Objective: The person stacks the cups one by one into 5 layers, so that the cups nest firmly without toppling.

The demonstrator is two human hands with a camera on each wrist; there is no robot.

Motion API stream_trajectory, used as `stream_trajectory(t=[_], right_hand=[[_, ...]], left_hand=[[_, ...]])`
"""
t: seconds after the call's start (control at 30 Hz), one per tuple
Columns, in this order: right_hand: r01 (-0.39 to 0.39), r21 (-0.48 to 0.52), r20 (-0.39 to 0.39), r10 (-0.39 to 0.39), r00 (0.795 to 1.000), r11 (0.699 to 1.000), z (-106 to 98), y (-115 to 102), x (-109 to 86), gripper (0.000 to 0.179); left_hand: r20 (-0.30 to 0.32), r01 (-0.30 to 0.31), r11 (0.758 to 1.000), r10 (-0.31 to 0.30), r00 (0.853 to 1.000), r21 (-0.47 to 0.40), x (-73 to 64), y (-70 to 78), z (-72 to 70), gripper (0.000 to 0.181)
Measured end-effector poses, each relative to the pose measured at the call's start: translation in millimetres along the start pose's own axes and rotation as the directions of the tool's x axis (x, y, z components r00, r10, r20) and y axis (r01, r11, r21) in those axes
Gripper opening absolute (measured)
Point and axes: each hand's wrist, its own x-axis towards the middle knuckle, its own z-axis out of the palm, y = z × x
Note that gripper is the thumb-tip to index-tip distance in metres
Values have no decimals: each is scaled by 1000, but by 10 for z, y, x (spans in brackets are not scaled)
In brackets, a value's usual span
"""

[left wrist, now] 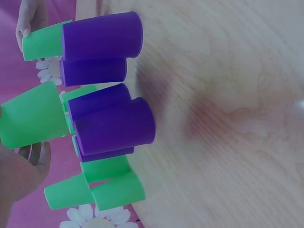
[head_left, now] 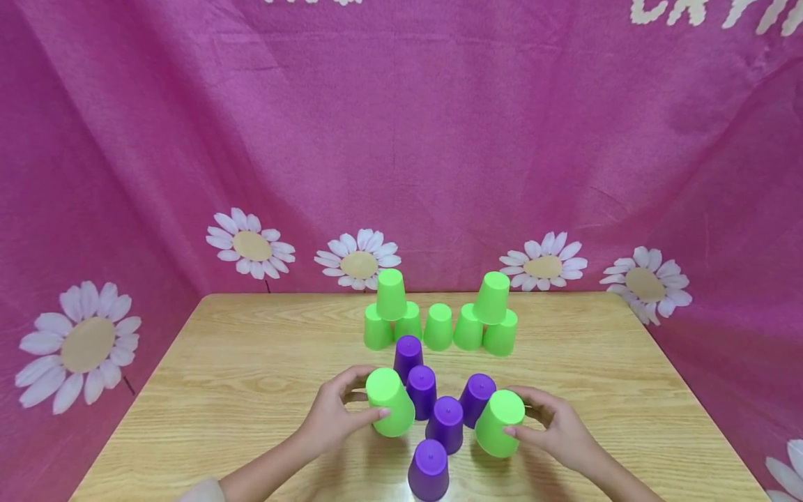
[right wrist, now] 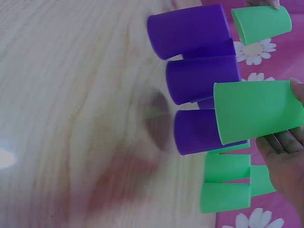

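Note:
Between thumb and fingers, my left hand (head_left: 335,413) holds an upside-down green cup (head_left: 392,408), raised off the table in the left wrist view. My right hand (head_left: 558,431) grips another upside-down green cup (head_left: 500,427), also lifted, as the right wrist view shows. Several purple cups stand upside down on the table between and behind the hands. The nearest purple cup (head_left: 429,470) is closest to me, with a purple cup (head_left: 445,425) just behind it. One purple cup (head_left: 478,399) is partly hidden behind the right hand's cup.
Farther back, a row of upside-down green cups (head_left: 438,328) stands on the wooden table (head_left: 263,348). A green cup (head_left: 392,294) sits across the left pair, and another green cup (head_left: 492,298) tops the right pair. Behind the table hangs a pink cloth (head_left: 401,153) with daisies.

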Motion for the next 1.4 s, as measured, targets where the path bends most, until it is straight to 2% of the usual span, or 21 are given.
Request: stream_trajectory(t=[0.13,0.3,0.57,0.8,0.97,1.4], right_hand=[[43,10,-11,-43,999,999,-35,-47,54,44],[44,14,-22,-43,999,999,-76,-113,124,44],[47,-4,-42,-47,998,999,-120,-199,235,42],[-9,-20,-106,7,994,1000,-118,-166,357,40],[-7,-4,-135,7,991,1000,-90,-121,430,39],[-54,11,-169,55,984,998,-33,-70,575,39]], left_hand=[[-26,0,1000,0,1000,-2,43,28,-5,51],[-57,12,1000,-13,998,-11,104,54,-24,50],[-98,-26,1000,27,995,5,190,82,-59,49],[-156,34,999,-35,987,-10,268,93,-44,49],[-193,42,999,-43,980,-9,334,92,-26,47],[-193,52,998,-47,980,21,475,75,52,47]])
